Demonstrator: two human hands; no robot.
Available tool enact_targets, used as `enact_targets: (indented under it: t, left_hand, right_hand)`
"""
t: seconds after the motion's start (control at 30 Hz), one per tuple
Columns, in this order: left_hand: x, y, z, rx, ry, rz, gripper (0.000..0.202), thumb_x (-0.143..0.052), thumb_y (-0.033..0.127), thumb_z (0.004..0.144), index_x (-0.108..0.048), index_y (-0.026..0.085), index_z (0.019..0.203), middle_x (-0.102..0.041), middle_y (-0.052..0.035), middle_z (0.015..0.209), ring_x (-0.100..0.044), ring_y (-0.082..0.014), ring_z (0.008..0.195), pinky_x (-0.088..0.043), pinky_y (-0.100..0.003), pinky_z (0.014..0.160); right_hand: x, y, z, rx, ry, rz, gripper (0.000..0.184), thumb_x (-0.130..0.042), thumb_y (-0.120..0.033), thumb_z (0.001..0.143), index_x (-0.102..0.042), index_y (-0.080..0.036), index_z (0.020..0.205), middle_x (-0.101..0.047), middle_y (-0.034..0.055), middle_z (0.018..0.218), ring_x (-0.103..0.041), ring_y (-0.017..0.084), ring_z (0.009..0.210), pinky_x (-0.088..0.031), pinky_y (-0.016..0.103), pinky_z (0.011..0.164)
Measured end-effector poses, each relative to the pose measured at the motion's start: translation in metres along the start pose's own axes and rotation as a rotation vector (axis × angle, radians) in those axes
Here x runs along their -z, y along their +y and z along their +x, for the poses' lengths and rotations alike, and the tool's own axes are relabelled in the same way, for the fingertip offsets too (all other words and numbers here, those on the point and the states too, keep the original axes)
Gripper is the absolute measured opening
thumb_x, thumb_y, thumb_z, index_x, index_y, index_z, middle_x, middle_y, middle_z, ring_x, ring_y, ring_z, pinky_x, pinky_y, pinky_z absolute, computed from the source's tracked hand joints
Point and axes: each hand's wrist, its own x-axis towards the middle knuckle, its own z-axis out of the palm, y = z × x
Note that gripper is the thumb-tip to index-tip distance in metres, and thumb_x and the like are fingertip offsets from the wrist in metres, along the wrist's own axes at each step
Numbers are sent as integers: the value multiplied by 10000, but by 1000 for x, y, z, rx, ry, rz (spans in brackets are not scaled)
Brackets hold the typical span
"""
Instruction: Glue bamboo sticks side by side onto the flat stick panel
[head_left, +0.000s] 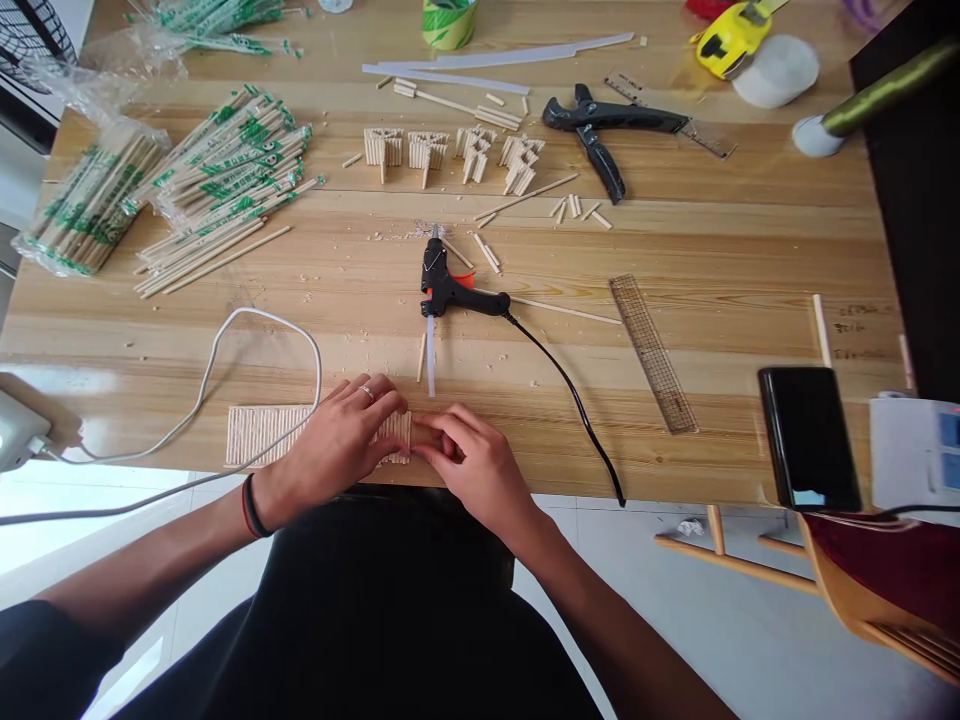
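Pinching with curled fingers, the right hand (472, 465) closes on the right end of the stick panel (259, 435) at the near edge of the table (750, 260); whether a loose piece sits in that pinch is hidden. The left hand (341, 435) lies flat and unclenched on top of the panel. The panel's long axis runs left to right along the table edge, its sticks pointing away from the person, most of its length leftward of the pinch. The glue gun (457, 290) lies farther out, nozzle pointing away.
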Motion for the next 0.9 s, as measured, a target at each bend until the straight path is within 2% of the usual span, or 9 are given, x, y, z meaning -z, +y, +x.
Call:
enact_targets:
  t: [0.1, 0.2, 0.33, 0.43, 0.53, 0.63, 0.77, 0.9]
  left_hand:
    - [-2, 4, -7, 1, 36, -75, 242, -797, 246, 935, -619, 208, 1094, -678, -76, 1135, -659, -275, 1039, -554, -413, 901]
    - [-1, 11, -6, 76, 2, -79, 217, -789, 203, 929, -615, 209, 1057, -664, -76, 1124, -660, -276, 1036, -577, -418, 880]
    - [4, 19, 5, 178, -108, -26, 312, -842, 181, 866, -585, 212, 1040, -642, -80, 1123, -656, -292, 1043, -587, -443, 892]
    - [5, 19, 13, 208, -143, -18, 385, -876, 166, 815, -571, 224, 1044, -636, -64, 1122, -665, -278, 1019, -595, -412, 844]
    - [5, 15, 16, 208, -134, -22, 397, -884, 173, 802, -580, 234, 1050, -639, -44, 1114, -675, -255, 979, -592, -377, 793]
    - [4, 14, 13, 184, -109, -26, 348, -864, 189, 835, -607, 225, 1067, -647, -50, 1122, -676, -256, 1005, -588, -385, 834]
    - [4, 15, 8, 134, -64, -34, 194, -812, 160, 884, -657, 205, 992, -672, -54, 1065, -675, -255, 994, -583, -400, 870]
    - [5, 18, 8, 126, -56, -23, 191, -825, 149, 877, -677, 191, 990, -691, -57, 1053, -682, -262, 980, -577, -416, 879]
  right_hand:
    - [1, -1, -3, -10, 7, 17, 274, -775, -32, 892, -732, -184, 1116, -649, 8, 883, -597, 140, 634, -556, 279, 665]
    - [1, -2, -3, -13, 10, 35, 193, -703, -38, 940, -707, -202, 1041, -662, 21, 911, -628, 155, 686, -561, 284, 689]
    - [2, -4, -3, -10, 14, 54, 170, -634, -49, 977, -665, -202, 911, -661, 32, 886, -660, 177, 758, -562, 292, 724]
    - [2, -5, -2, -13, 22, 61, 161, -623, -67, 990, -669, -201, 913, -659, 32, 873, -660, 179, 754, -560, 295, 713]
    - [1, -7, 0, -24, 35, 62, 158, -628, -74, 991, -688, -199, 917, -667, 30, 865, -661, 173, 732, -558, 291, 698]
    - [-1, -8, 2, -36, 50, 56, 168, -644, -63, 977, -708, -201, 905, -687, 29, 861, -669, 167, 720, -559, 285, 693]
    - [-4, -7, 3, -47, 71, 40, 172, -669, -62, 959, -744, -209, 911, -727, 30, 861, -678, 164, 707, -567, 287, 694]
    - [-7, -6, 6, -39, 91, 29, 175, -706, -55, 935, -775, -213, 906, -754, 27, 849, -697, 165, 704, -571, 280, 692]
